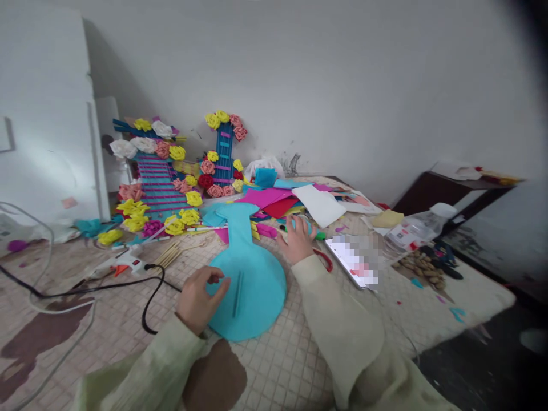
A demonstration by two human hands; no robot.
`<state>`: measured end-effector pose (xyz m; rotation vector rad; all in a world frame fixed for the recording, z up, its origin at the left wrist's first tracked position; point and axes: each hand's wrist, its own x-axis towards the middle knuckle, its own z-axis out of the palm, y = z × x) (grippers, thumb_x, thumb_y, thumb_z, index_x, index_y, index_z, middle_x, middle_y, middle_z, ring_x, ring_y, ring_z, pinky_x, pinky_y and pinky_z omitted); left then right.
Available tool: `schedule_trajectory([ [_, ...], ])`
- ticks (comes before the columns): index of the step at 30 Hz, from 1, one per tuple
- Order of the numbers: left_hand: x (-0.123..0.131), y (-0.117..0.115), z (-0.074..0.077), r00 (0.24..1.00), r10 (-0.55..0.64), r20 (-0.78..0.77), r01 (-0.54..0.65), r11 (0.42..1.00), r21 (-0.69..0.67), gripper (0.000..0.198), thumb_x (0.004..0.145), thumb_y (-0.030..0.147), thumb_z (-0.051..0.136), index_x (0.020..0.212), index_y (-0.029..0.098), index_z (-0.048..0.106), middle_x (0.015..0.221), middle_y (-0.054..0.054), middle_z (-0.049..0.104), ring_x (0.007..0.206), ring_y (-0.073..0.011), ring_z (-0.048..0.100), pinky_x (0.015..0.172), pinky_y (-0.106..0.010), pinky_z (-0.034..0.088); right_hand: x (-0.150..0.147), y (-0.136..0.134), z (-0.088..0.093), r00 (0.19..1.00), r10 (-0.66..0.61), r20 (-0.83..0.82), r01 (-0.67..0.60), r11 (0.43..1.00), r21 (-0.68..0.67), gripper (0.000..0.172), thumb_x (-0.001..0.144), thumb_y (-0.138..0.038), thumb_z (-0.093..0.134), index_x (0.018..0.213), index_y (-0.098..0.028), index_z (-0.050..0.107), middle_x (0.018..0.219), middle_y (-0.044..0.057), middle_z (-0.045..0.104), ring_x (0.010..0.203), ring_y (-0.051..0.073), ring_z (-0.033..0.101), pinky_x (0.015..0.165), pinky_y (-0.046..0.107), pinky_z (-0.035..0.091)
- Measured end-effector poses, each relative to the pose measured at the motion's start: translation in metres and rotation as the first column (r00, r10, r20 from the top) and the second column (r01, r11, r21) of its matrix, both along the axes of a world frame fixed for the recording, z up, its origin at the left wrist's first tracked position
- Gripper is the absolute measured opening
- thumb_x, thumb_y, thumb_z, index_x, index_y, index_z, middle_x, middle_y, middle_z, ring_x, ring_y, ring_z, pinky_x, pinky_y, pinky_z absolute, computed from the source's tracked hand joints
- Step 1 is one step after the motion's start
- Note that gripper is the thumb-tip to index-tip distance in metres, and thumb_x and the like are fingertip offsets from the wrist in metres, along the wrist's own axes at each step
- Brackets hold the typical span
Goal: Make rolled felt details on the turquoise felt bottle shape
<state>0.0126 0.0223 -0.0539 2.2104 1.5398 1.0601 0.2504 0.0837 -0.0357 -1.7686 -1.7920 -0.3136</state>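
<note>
A turquoise guitar-shaped cutout (261,285) lies flat on the table, its long neck pointing away from me. A thin, darker blue strip or stick (238,294) rests on its round body. Over the body's left edge is my left hand (200,298), fingers loosely curled, the thumb apart from them and nothing visible between. My right hand (297,240) reaches forward, right of the neck, with its fingers spread. Beneath its fingertips are a turquoise item I cannot make out and a green-ended pen or marker (319,235). A curved red handle (325,260) shows beside that wrist.
Flower-covered craft pieces (160,185) lean against the wall. Coloured paper sheets (268,198) pile up behind the cutout. A phone (349,262), plastic bottle (419,228) and peanuts (422,268) lie right. A glue gun (124,261), wooden sticks (171,254) and black cable (148,308) lie left.
</note>
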Motion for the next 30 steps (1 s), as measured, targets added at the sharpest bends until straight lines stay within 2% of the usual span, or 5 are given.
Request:
schedule_trajectory([
  [6,0.018,-0.011,-0.01,0.956,-0.072,-0.283,0.051,0.995,-0.081,0.019,0.072,0.034,0.053,0.06,0.02,0.053,0.067,-0.003,0.058,0.073,-0.0226,0.054,0.068,-0.035,0.037,-0.027,-0.024,-0.006,0.967,0.181,-0.18,-0.17,0.983,0.074,0.03,0.078,-0.026,0.05,0.106,-0.019,0.055,0.11,0.009,0.055,0.105,0.025,0.043,0.091,0.042,0.025],
  [10,0.019,-0.013,-0.005,0.98,-0.122,-0.156,0.111,0.99,-0.083,0.015,0.075,0.026,0.05,0.061,0.02,0.051,0.065,-0.003,0.057,0.069,-0.0201,0.053,0.067,-0.034,0.037,-0.037,-0.036,-0.003,0.875,0.352,-0.334,-0.339,0.936,0.096,0.023,0.076,-0.022,0.051,0.097,-0.016,0.059,0.096,0.009,0.06,0.097,0.023,0.049,0.087,0.039,0.034],
  [17,0.02,-0.022,0.012,0.886,-0.203,0.416,0.279,0.951,-0.13,0.013,0.078,0.028,0.049,0.069,0.02,0.053,0.066,-0.002,0.054,0.065,-0.0158,0.05,0.063,-0.027,0.04,-0.051,-0.056,0.003,0.327,0.387,-0.862,-0.799,0.601,-0.034,0.027,0.077,-0.039,0.056,0.086,-0.014,0.061,0.069,0.001,0.057,0.06,0.01,0.05,0.055,0.022,0.041],
  [19,0.022,-0.025,0.014,0.846,-0.205,0.492,0.336,0.922,-0.194,0.014,0.078,0.029,0.05,0.069,0.019,0.055,0.066,-0.002,0.055,0.066,-0.0157,0.051,0.064,-0.027,0.041,-0.056,-0.06,0.002,0.259,0.352,-0.899,-0.842,0.538,-0.032,0.03,0.075,-0.043,0.058,0.072,-0.014,0.059,0.06,-0.002,0.052,0.054,0.008,0.045,0.051,0.021,0.037],
  [30,0.025,-0.034,0.025,0.769,-0.169,0.617,0.464,0.811,-0.356,0.026,0.08,0.034,0.047,0.06,0.018,0.055,0.061,-0.001,0.051,0.062,-0.0146,0.047,0.059,-0.025,0.038,-0.053,-0.057,0.008,0.104,0.136,-0.985,-0.778,0.628,0.005,0.034,0.073,-0.045,0.059,0.068,-0.011,0.06,0.044,-0.004,0.049,0.042,0.006,0.043,0.044,0.019,0.032],
])
